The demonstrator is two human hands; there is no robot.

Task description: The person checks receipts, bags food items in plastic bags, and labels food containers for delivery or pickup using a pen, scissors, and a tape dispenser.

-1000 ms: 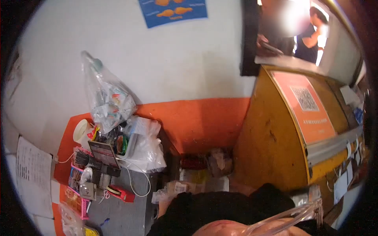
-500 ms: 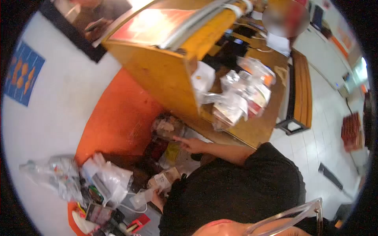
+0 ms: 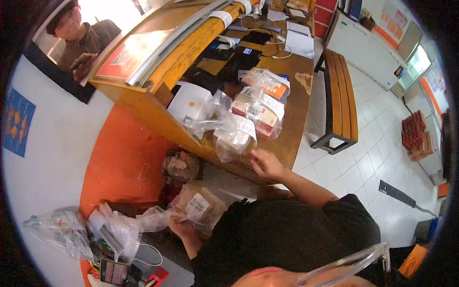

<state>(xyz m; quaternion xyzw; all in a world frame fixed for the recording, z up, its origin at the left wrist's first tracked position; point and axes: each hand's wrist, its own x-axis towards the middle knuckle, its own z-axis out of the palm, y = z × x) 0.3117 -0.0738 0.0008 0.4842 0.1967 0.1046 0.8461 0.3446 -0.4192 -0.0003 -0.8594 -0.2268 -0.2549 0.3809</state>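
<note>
My left hand (image 3: 180,226) is closed on the gathered top of a clear plastic bag (image 3: 210,203). A white printed label sticks to this bag, and something brown shows through it. My right hand (image 3: 266,164) is over the desk edge, its fingers loosely bent and apart, with nothing between them. Just beyond its fingertips lies a plastic-wrapped package (image 3: 235,136) with a printed paper slip. Behind that sit a red and cream box (image 3: 262,116) and an orange packet (image 3: 274,88), both in clear plastic.
The wooden desk (image 3: 287,143) also holds a white box (image 3: 190,103) and papers (image 3: 299,40). Plastic bags (image 3: 112,229) and a phone (image 3: 114,272) lie at lower left. A slatted bench (image 3: 340,95) stands at right. A person (image 3: 86,40) holds a phone beyond the counter.
My right hand has moved from low beside the orange panel up to the desk edge by the packages. My left hand has shifted slightly up and left with the labelled bag.
</note>
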